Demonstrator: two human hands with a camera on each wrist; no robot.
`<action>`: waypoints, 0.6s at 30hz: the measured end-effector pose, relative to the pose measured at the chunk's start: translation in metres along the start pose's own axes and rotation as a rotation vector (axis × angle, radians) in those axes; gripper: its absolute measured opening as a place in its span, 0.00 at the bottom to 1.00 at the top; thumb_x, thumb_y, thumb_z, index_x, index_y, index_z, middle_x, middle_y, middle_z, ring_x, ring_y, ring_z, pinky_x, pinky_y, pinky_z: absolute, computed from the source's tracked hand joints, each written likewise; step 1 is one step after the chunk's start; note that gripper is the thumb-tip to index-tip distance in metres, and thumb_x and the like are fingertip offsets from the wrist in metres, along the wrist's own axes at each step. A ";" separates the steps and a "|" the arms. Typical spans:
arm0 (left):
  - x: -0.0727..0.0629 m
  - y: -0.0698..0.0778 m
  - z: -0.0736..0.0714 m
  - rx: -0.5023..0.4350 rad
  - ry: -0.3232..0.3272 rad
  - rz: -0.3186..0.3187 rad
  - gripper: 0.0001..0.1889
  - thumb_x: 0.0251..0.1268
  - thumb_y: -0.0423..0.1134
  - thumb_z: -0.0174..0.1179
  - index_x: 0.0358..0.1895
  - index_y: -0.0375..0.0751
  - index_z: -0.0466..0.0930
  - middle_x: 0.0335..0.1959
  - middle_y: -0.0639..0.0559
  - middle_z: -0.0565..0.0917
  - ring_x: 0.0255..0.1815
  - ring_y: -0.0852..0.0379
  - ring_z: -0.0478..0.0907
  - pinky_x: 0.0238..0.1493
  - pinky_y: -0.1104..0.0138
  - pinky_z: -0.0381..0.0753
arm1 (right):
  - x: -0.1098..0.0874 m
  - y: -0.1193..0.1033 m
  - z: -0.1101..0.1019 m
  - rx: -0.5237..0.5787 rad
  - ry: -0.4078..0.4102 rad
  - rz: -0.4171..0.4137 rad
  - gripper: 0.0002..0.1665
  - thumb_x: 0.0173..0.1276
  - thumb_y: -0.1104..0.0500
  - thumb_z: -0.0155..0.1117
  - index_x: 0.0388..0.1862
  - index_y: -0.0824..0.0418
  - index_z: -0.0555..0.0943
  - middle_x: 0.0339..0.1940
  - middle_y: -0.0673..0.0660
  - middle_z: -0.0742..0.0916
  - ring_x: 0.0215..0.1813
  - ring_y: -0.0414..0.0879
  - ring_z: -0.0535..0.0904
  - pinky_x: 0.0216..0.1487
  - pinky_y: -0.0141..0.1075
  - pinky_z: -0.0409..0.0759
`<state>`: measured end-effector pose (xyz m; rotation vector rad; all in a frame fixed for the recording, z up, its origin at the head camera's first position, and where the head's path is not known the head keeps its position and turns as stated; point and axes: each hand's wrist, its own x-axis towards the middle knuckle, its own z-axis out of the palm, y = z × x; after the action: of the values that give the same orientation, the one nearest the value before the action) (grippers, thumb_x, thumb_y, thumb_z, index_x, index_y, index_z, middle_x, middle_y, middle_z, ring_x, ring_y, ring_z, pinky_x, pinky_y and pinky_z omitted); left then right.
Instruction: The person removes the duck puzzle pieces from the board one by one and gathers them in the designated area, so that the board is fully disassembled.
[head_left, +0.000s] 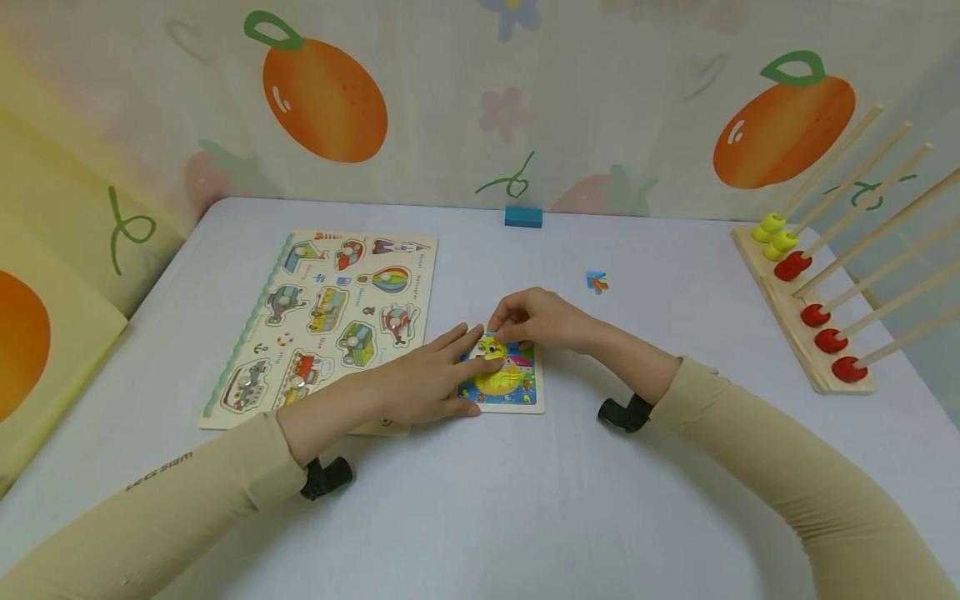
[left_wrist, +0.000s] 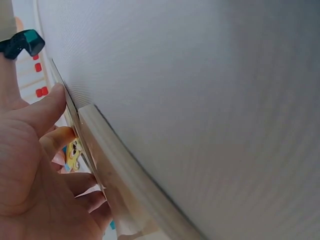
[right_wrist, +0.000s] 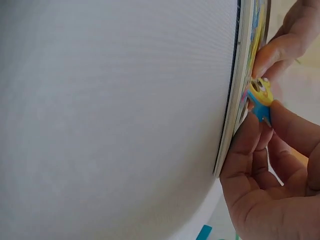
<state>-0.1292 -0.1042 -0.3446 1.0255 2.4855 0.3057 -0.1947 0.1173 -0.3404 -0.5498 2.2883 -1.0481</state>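
On the table [head_left: 570,500], under white cloth, lies the big board [head_left: 352,300], with vehicle pictures, round knobs and a wavy green edge; among its small printed words, "Helicopter" seems readable. At the right is the rack [head_left: 780,312], of pale wood, its base running from far to near, with upright rods and round red and yellow beads. The left hand [head_left: 420,379] is spread wide and touches the small puzzle [head_left: 525,398]; the right hand [head_left: 546,321] pinches a piece [right_wrist: 262,102] narrowly, between thumb and finger. The puzzle, flat and about square, lies beside the board, its yellow duck's head pointing to the far edge. Beyond it is a plain blue block [head_left: 522,217], long side crosswise. A loose piece [head_left: 597,282] lies apart, flat. The pinched piece is tilted against the puzzle's face, yellow end towards the left hand, blue end towards the right fingers.
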 end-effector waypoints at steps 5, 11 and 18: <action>0.000 0.001 -0.001 -0.005 -0.004 -0.002 0.34 0.71 0.58 0.54 0.78 0.59 0.57 0.83 0.42 0.40 0.84 0.39 0.35 0.79 0.44 0.55 | 0.001 -0.002 0.000 0.012 0.001 0.021 0.09 0.72 0.60 0.61 0.46 0.62 0.83 0.30 0.51 0.80 0.35 0.43 0.76 0.39 0.29 0.80; -0.002 0.002 -0.004 -0.013 -0.008 -0.003 0.34 0.71 0.57 0.55 0.78 0.59 0.57 0.83 0.40 0.41 0.84 0.38 0.35 0.79 0.43 0.55 | 0.003 -0.005 0.000 0.018 -0.002 0.067 0.11 0.73 0.60 0.59 0.48 0.64 0.82 0.34 0.53 0.83 0.34 0.43 0.77 0.39 0.27 0.80; -0.001 0.002 -0.004 -0.016 -0.005 0.006 0.34 0.70 0.56 0.56 0.77 0.57 0.59 0.82 0.38 0.44 0.84 0.38 0.35 0.79 0.43 0.56 | 0.006 -0.004 -0.003 0.067 -0.001 0.098 0.13 0.74 0.61 0.58 0.51 0.66 0.81 0.38 0.55 0.84 0.32 0.41 0.77 0.36 0.25 0.80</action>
<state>-0.1288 -0.1035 -0.3401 1.0264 2.4722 0.3240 -0.2005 0.1134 -0.3380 -0.4070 2.2466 -1.0718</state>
